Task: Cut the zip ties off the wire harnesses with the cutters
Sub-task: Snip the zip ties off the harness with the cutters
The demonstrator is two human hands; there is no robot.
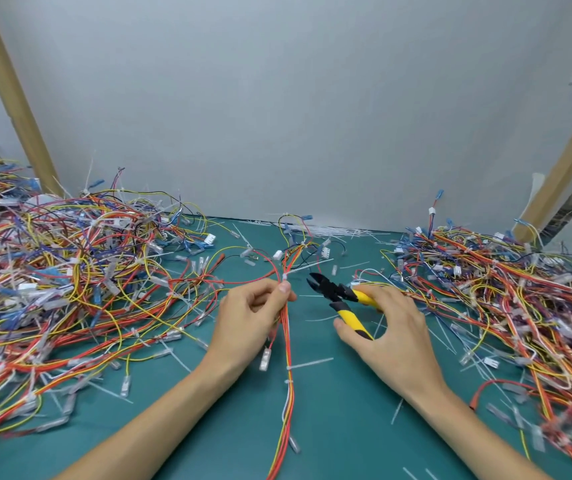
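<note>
One harness point(287, 341): left hand point(246, 317) grip pinches it, zip tie point(284, 276) at 12 o'clock.
Cutters point(333, 292): right hand point(391, 327) grip curled round (handles apart).

Left hand point(250, 313) pinches harness point(288, 341) between thumb and fingers. Right hand point(391, 327) grips cutters point(333, 292), fingers curled round the handles. Left forearm point(160, 420) and right forearm point(468, 427) reach forward, bare; hands near, apart.

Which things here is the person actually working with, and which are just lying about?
In use:
left hand pinching the wire bundle
white zip tie on it
right hand holding the cutters

Lying about:
wire pile on the left
wire pile on the right
loose white strips by the wall
green mat
wooden post
</note>
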